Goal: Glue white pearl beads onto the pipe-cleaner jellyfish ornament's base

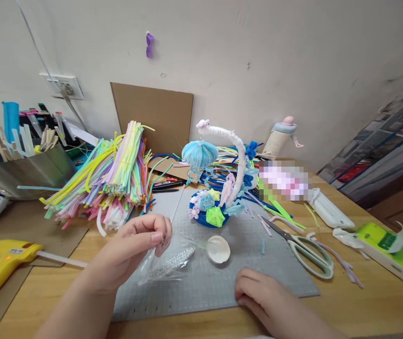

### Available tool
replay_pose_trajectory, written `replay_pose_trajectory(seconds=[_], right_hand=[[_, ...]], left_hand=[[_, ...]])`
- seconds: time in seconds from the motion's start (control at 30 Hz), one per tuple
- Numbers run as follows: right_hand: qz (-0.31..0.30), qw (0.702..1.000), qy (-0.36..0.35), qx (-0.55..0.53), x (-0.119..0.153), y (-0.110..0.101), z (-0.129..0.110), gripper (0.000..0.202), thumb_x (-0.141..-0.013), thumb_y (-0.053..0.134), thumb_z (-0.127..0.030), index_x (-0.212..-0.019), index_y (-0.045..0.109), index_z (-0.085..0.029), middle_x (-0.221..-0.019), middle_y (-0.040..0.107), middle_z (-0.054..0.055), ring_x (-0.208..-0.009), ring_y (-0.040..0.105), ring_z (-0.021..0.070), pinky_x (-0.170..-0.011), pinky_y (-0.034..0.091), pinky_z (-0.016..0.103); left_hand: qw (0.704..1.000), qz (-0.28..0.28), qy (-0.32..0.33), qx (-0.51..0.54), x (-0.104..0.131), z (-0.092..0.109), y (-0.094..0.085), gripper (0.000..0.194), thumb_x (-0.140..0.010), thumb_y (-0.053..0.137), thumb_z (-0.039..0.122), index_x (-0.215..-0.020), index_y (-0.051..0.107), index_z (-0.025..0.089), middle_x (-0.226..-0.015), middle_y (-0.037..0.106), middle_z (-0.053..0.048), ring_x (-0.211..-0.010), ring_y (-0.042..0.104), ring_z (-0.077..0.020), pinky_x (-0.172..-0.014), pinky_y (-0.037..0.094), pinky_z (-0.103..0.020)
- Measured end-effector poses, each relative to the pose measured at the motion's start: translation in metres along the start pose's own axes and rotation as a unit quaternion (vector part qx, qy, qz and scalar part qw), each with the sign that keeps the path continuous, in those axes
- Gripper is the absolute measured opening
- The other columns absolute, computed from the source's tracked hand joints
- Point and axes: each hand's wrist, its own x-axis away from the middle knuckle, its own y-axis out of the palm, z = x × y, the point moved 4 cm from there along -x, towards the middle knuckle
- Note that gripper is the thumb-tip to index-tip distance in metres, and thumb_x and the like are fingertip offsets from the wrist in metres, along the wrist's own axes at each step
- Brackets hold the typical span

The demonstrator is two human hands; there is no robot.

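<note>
My left hand (136,247) is raised over the left part of the grey cutting mat (201,299), thumb and fingertips pinched together. A small bit shows at the fingertips, too small to name. Below and beside it lies a clear plastic bag of pearl-like beads (176,261). My right hand (261,294) rests on the mat's front edge, fingers curled in, with nothing seen in them. Between the hands stands a white shell-like dish (218,249). Behind it is a pipe-cleaner ornament: a blue base with flowers (208,207), a white curved arm (240,165) and a hanging blue jellyfish (200,154).
A thick pile of coloured pipe cleaners (116,174) lies left of the mat. At far left are a yellow glue gun (11,252) and a metal holder (28,169). Scissors (307,252) lie partly on the mat at right, near a green tissue pack (388,249).
</note>
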Motion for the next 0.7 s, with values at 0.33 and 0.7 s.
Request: replay_pose_trajectory(seconds=[0.33,0.7], right_hand=[[0.132,0.99,-0.043,-0.005,-0.014,-0.039,-0.011,0.018,-0.09,0.046,-0.007,-0.085,0.055,-0.021,-0.091,0.058,0.002,-0.084,0.056,0.0171,-0.074,0.045,0.029],[0.19,0.98,-0.047,-0.022,-0.045,-0.027,-0.006,0.016,-0.088,0.05,-0.009,-0.083,0.06,-0.02,-0.086,0.06,0.003,-0.081,0.058,0.0188,-0.072,0.047,0.031]], left_hand=[[1.0,-0.008,-0.01,-0.014,-0.001,-0.002,-0.002,0.026,-0.079,0.06,0.035,-0.064,0.05,0.016,-0.063,0.049,0.0,-0.059,0.039,-0.0123,-0.056,0.028,-0.027],[0.998,-0.034,-0.025,-0.04,0.001,-0.01,0.003,0.03,-0.08,0.062,0.039,-0.063,0.05,0.016,-0.062,0.048,0.0,-0.059,0.039,-0.0119,-0.056,0.027,-0.026]])
